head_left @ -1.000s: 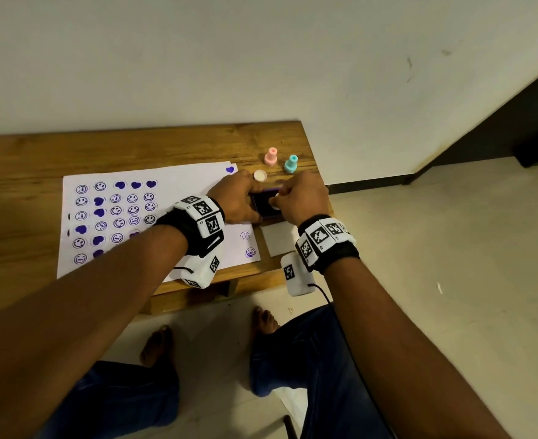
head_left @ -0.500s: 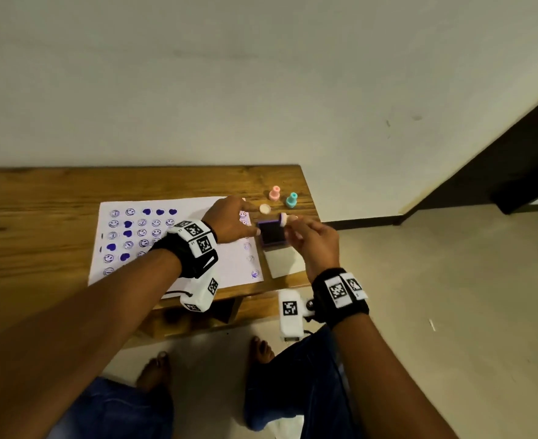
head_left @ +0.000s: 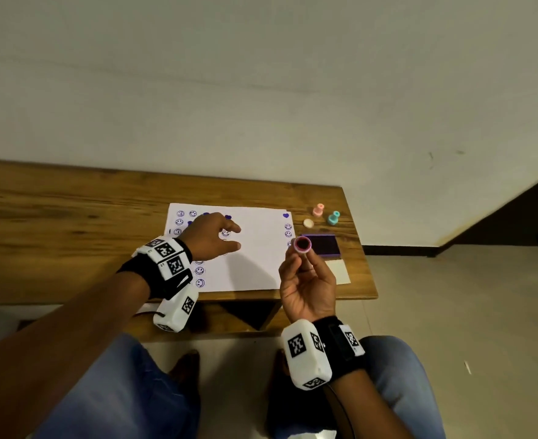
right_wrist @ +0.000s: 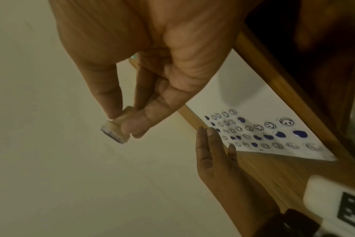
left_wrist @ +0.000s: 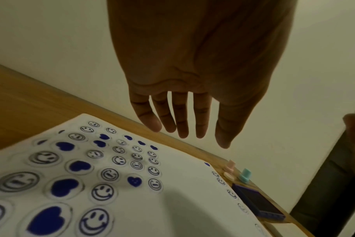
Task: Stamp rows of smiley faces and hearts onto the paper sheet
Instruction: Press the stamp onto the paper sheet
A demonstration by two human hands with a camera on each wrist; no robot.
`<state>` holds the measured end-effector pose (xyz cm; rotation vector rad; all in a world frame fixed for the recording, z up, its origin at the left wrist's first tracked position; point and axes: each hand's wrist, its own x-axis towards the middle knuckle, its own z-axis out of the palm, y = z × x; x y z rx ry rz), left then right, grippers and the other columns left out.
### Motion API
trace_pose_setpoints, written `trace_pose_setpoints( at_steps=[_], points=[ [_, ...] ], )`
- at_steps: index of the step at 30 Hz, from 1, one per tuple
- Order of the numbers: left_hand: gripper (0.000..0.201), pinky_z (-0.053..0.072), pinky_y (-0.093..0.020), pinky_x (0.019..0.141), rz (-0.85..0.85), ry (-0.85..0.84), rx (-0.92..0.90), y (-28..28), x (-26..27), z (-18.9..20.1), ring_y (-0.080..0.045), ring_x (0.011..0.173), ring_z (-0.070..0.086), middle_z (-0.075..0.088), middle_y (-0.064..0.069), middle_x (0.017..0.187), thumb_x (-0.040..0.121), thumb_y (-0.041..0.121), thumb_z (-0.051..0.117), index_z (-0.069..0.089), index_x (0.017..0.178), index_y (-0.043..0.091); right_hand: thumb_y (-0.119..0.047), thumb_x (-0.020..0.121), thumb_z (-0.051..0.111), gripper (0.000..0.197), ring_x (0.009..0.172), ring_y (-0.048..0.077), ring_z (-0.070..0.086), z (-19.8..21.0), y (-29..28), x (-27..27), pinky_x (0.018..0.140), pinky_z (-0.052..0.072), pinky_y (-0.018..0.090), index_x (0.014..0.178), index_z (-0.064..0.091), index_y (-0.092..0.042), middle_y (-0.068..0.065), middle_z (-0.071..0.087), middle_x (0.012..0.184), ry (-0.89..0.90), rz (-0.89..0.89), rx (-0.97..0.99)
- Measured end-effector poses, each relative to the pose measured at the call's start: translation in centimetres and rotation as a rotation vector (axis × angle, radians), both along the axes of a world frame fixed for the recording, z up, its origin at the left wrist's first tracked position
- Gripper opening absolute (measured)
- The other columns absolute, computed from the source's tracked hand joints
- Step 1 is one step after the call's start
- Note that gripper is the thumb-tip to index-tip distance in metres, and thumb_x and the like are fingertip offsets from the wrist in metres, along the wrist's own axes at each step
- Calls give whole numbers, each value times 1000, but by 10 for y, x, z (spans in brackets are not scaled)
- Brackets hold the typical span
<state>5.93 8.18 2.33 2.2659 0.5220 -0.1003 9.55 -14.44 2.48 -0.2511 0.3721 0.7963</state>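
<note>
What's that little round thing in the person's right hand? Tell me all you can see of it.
It is a small stamp, cream-bodied with a pink rim around a dark, inked face, seemingly plastic. The right hand pinches its stem between thumb and fingers, lifted above the table edge with its face turned up toward the head camera. Nothing else touches it.

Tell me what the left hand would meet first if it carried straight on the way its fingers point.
Probably bare paper sheet first; the left hand points right across it, toward the ink pad. Its height is unclear.
</note>
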Motion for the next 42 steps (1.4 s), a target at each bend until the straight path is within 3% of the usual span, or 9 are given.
trace_pose_setpoints(
  at_steps=[8,16,22,25,27,30,33,36,42],
  points=[
    [41,39,-24,93,5,4,30,19,-20,4,-16,118,54,58,2,127,82,31,74,66,121,21,13,51,88,95,81,29,74,-5,19,-19,62,63,30,138,53,-1,21,67,108,12,-36,8],
    [44,40,-33,104,9,67,44,29,-27,-1,-20,126,51,55,0,136,80,34,75,65,122,22,15,44,90,111,79,29,75,-14,30,-28,57,63,30,145,49,-5,20,67,110,39,-62,-21],
    [43,39,-28,100,4,77,40,32,-30,-6,-17,121,52,56,1,134,80,37,75,65,120,25,16,37,92,89,74,28,74,-19,34,-31,60,63,26,120,63,2,21,70,103,13,-37,-44],
    [43,38,-28,100,3,86,49,34,-31,-7,-17,124,50,54,3,135,81,37,74,64,121,26,13,44,91,86,77,27,75,-21,38,-31,58,63,28,124,62,2,20,70,106,-15,-71,-98],
    [45,37,-30,103,-9,93,71,36,-33,-7,-17,129,46,53,3,136,80,35,75,64,122,26,9,63,82,59,77,25,75,-18,41,-27,57,62,26,118,65,2,17,72,100,-91,-86,-286],
    [53,35,-30,104,-38,120,135,36,-34,-6,-19,132,44,52,1,138,77,33,78,62,126,23,7,82,70,11,82,23,75,-15,44,-17,63,61,25,88,76,0,13,75,89,-346,-29,-676],
    [65,36,-34,105,-104,204,224,34,-32,-7,-23,133,42,48,0,143,72,37,81,56,132,25,-7,80,80,11,98,25,73,-20,51,-9,79,61,33,91,80,-10,8,78,98,-710,101,-1133],
    [80,37,-40,106,-127,267,287,32,-28,-13,-25,136,36,42,1,146,67,40,84,49,137,27,-31,81,83,33,90,11,71,-24,62,-7,87,59,32,108,78,-14,-1,78,100,-1150,270,-1571],
    [94,36,-43,109,-156,327,342,36,-29,-27,-28,137,30,34,-1,150,64,46,84,40,144,24,-33,86,77,26,82,14,70,-32,91,-16,82,56,29,102,79,-12,1,78,94,-1360,333,-1671]
  ],
)
